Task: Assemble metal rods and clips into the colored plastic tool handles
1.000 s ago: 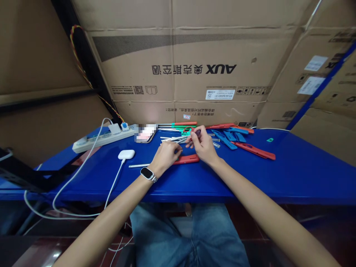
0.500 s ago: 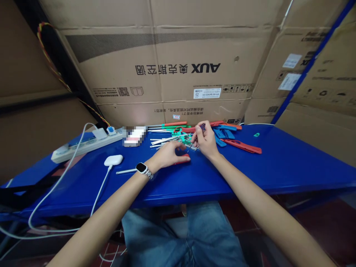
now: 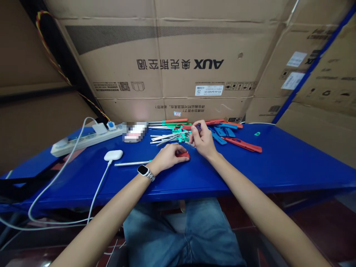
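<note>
My left hand [image 3: 170,157] is closed on a red lighter handle [image 3: 184,155] resting low over the blue table. A metal tube [image 3: 130,163] with a bit of green at its end sticks out to the left from under that hand. My right hand [image 3: 203,140] is wrapped round a small screwdriver with a dark handle [image 3: 198,127]. Its thin shaft points down toward the red handle; whether the tip touches is too small to tell. Behind my hands lies a pile of metal tubes [image 3: 168,138] and green plastic pieces [image 3: 182,135].
Blue handle shells [image 3: 221,133] and a red one [image 3: 242,144] lie right of my right hand. A small green piece [image 3: 257,133] is farther right. On the left are a white earbud case [image 3: 113,155], a power strip [image 3: 83,142] and a blurred-out phone-like object [image 3: 135,132]. Cardboard [image 3: 178,44] walls the back.
My left fingers have closed down on the red handle, and the metal tube beside my wrist shows more. The screwdriver's dark handle now shows upright in my right hand.
</note>
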The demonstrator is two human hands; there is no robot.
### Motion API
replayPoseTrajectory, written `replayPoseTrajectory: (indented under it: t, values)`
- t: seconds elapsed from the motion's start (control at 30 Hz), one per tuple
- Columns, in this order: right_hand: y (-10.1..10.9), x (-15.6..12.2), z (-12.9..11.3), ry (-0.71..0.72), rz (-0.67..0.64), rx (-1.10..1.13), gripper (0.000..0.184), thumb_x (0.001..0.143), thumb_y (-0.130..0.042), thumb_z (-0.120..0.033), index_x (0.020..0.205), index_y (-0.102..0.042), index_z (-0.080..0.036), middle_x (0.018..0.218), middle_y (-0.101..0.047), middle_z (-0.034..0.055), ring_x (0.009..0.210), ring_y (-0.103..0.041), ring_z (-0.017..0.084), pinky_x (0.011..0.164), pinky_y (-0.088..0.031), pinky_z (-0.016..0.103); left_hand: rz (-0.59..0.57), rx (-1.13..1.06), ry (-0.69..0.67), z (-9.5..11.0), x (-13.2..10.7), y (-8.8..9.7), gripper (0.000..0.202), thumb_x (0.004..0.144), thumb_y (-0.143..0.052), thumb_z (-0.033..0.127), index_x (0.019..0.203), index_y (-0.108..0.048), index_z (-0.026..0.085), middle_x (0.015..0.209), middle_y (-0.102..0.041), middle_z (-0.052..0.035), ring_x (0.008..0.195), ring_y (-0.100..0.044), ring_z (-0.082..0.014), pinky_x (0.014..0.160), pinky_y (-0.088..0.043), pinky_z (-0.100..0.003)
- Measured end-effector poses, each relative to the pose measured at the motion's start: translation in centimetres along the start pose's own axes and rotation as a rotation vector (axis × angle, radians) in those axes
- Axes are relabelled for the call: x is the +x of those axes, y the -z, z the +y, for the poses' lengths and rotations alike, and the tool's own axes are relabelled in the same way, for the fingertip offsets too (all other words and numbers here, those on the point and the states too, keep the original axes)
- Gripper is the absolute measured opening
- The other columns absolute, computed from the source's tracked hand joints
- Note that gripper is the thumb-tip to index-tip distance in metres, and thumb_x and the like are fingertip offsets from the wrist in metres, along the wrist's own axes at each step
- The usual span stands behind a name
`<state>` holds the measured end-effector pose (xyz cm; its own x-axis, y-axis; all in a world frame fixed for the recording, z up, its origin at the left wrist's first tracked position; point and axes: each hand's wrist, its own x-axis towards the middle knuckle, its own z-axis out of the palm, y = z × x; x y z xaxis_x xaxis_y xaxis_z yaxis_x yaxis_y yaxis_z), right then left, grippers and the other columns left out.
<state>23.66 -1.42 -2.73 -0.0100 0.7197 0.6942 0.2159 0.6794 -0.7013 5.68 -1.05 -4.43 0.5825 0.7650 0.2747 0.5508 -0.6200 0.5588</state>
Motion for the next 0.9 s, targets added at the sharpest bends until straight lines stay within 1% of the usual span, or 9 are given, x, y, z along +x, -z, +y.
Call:
replayPoseTrajectory:
  t: [0.1,0.27,0.43,0.6,0.73,0.8,0.83,0.9]
  values:
    - [-0.1,-0.1,-0.1,-0.005,-0.014,-0.009,0.027,0.098,-0.047,-0.051,0.097,-0.046,-0.025,0.055,-0.057,-0.0073,0.046,-0.054,0.010,0.048,-0.041,0.022,-0.001,0.011,-0.021,0.0,0.0,0.0,0.029,0.081,-0.072,0.048,0.096,-0.076,0.024,0.094,-0.075,-0.0026,0.082,-0.065,-0.0187,0.071,-0.048,-0.027]
    - [-0.2,-0.1,-0.1,-0.004,-0.038,-0.021,0.025,0.098,-0.048,-0.050,0.097,-0.046,-0.025,0.054,-0.056,-0.0072,0.047,-0.055,0.011,0.049,-0.041,0.022,-0.009,-0.003,-0.032,-0.1,0.0,0.0,0.028,0.082,-0.072,0.047,0.097,-0.076,0.024,0.095,-0.075,-0.0029,0.083,-0.065,-0.0191,0.071,-0.048,-0.027]
    - [-0.3,-0.3,-0.2,-0.004,-0.065,-0.042,0.026,0.098,-0.047,-0.051,0.096,-0.048,-0.025,0.055,-0.057,-0.0066,0.048,-0.056,0.012,0.050,-0.042,0.024,-0.013,-0.018,-0.037,0.0,-0.1,0.1,0.027,0.082,-0.071,0.046,0.095,-0.077,0.024,0.093,-0.075,-0.0026,0.080,-0.065,-0.0186,0.073,-0.048,-0.027]
    - [-0.5,-0.3,-0.4,-0.016,-0.103,-0.056,0.025,0.098,-0.048,-0.049,0.093,-0.047,-0.025,0.056,-0.057,-0.0058,0.049,-0.056,0.013,0.050,-0.042,0.025,-0.016,-0.013,-0.035,-0.1,-0.1,0.1,0.027,0.082,-0.071,0.047,0.097,-0.076,0.025,0.093,-0.075,-0.0019,0.081,-0.065,-0.0187,0.073,-0.048,-0.027]
    - [-0.4,-0.3,-0.7,-0.023,-0.100,-0.063,0.026,0.097,-0.050,-0.049,0.087,-0.047,-0.025,0.059,-0.059,-0.0037,0.051,-0.056,0.014,0.050,-0.042,0.026,-0.013,0.003,-0.035,0.0,-0.2,0.1,0.026,0.080,-0.072,0.046,0.094,-0.076,0.023,0.092,-0.074,-0.0026,0.081,-0.065,-0.0199,0.072,-0.047,-0.028]
    - [-0.3,-0.3,-0.8,-0.022,-0.095,-0.066,0.028,0.096,-0.051,-0.050,0.085,-0.048,-0.025,0.063,-0.060,-0.0027,0.052,-0.055,0.014,0.050,-0.042,0.026,0.028,0.002,-0.052,0.3,-0.2,0.4,0.027,0.081,-0.071,0.044,0.096,-0.074,0.021,0.094,-0.073,-0.0037,0.082,-0.065,-0.0201,0.072,-0.047,-0.029]
    - [-0.4,-0.2,-0.8,-0.023,-0.095,-0.064,0.028,0.095,-0.052,-0.050,0.084,-0.048,-0.025,0.064,-0.060,-0.0025,0.053,-0.055,0.014,0.050,-0.042,0.026,0.079,-0.019,-0.063,0.5,-0.1,0.6,0.025,0.082,-0.068,0.041,0.097,-0.072,0.020,0.095,-0.073,-0.0043,0.083,-0.064,-0.0198,0.073,-0.048,-0.029]
    - [-0.5,-0.2,-0.8,-0.025,-0.097,-0.043,0.029,0.094,-0.055,-0.051,0.083,-0.047,-0.025,0.063,-0.059,-0.0029,0.053,-0.054,0.014,0.050,-0.042,0.026,0.253,-0.108,-0.084,1.1,0.1,1.4,0.020,0.086,-0.060,0.034,0.097,-0.069,0.018,0.095,-0.071,-0.0048,0.083,-0.064,-0.0183,0.075,-0.048,-0.029]
